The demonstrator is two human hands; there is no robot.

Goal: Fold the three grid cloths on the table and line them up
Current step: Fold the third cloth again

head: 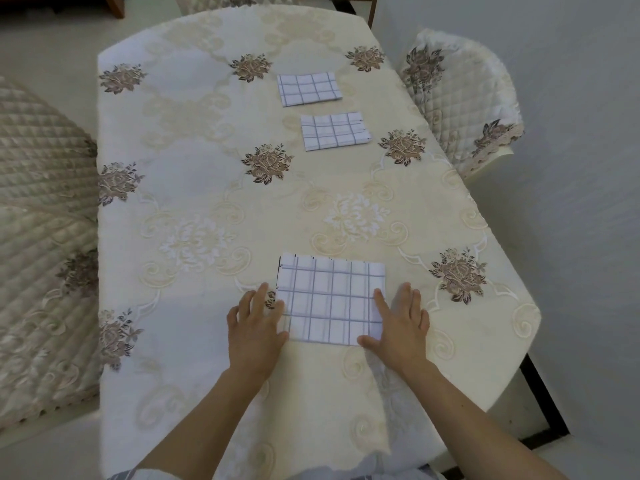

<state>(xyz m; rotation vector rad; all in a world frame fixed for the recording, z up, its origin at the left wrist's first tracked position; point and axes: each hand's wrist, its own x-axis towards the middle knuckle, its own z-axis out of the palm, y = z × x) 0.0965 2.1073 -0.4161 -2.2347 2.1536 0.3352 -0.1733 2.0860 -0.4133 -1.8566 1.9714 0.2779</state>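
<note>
Cloths: 3, all white fabric w/ thin grey-blue grid lines, all folded into flat rectangles. Near cloth (330,299) is the biggest in view and sits at the 6 o'clock end of the table (207,150), layered edges showing along its far side. Mid cloth (334,130) and far cloth (309,89) lie well apart from it toward 12 o'clock, close to each other but not touching; the far one is at approx 11 o'clock from the mid one, so the row is slightly staggered.

Hands: 2, bare. Left hand (254,327) lies flat at the near cloth's 9 o'clock edge, fingers straight and spread, tips touching the edge, gripping nothing. Right hand (401,327) lies flat at the 3 o'clock edge, index finger on the fabric, thumb at the near corner, fingers straight, nothing pinched.

Tablecloth is cream, embroidered w/ scroll patterns, 2 pale flower medallions and 8 brown roses plain to see, a 9th partly hidden by the left fingers. Table corners are rounded.

Chairs: 2, both in quilted cream covers w/ diamond stitching; left chair (41,237) at 9 o'clock, right chair (464,98) at approx 2 o'clock, w/ brown rose motifs.
</note>
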